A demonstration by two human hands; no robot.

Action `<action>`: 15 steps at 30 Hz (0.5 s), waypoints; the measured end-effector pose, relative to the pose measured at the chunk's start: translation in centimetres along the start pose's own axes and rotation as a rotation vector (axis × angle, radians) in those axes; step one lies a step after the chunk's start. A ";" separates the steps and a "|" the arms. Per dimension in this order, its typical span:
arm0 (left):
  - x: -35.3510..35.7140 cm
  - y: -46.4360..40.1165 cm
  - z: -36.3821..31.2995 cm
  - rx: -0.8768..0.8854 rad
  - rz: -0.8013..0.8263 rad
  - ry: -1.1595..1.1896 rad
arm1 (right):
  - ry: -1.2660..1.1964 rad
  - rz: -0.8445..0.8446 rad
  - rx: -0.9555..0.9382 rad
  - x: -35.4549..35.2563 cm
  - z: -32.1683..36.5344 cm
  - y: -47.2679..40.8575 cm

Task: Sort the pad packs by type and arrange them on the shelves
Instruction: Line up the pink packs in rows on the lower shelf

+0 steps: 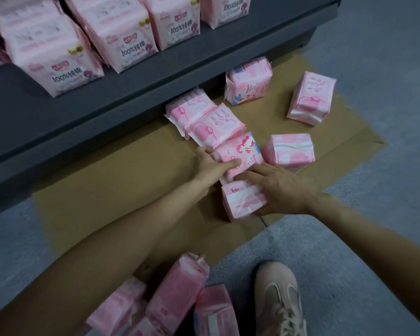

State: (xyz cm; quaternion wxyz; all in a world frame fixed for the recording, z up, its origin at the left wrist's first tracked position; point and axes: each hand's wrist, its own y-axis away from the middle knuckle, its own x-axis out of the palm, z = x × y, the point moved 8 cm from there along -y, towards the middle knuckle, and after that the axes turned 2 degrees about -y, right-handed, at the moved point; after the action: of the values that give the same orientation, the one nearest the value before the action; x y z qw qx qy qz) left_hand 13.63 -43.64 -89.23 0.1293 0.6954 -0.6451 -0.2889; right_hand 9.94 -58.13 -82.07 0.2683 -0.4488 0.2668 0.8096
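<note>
Flattened brown cardboard [121,190] on grey-blue floor [374,57] — a beige laced shoe [279,299] near its edge

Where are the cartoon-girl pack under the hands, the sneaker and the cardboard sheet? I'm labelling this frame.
cartoon-girl pack [243,151]: head view, on its printed top face.
sneaker [278,297]: head view, on the laced upper.
cardboard sheet [121,180]: head view, on a bare patch left of the hands.
</note>
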 end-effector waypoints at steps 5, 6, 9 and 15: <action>-6.6 3.5 -5.8 0.343 -0.009 -0.247 | -0.654 0.096 0.139 -0.5 2.0 -0.3; -8.6 3.9 -6.7 0.375 -0.040 -0.282 | -0.724 0.093 0.164 -0.7 2.4 -0.5; -14.5 5.2 -7.4 0.377 -0.114 -0.504 | -0.781 0.037 0.181 -1.7 3.3 -2.2; -20.8 6.9 -3.2 0.388 -0.106 -0.947 | -0.308 -0.171 0.071 -2.4 5.0 -7.1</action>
State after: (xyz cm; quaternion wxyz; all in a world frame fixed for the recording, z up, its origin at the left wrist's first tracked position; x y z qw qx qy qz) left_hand 9.75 -24.94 -77.95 -0.3231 0.5314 -0.6386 -0.4532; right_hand 12.92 -50.19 -79.09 0.3897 -0.3311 0.2117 0.8329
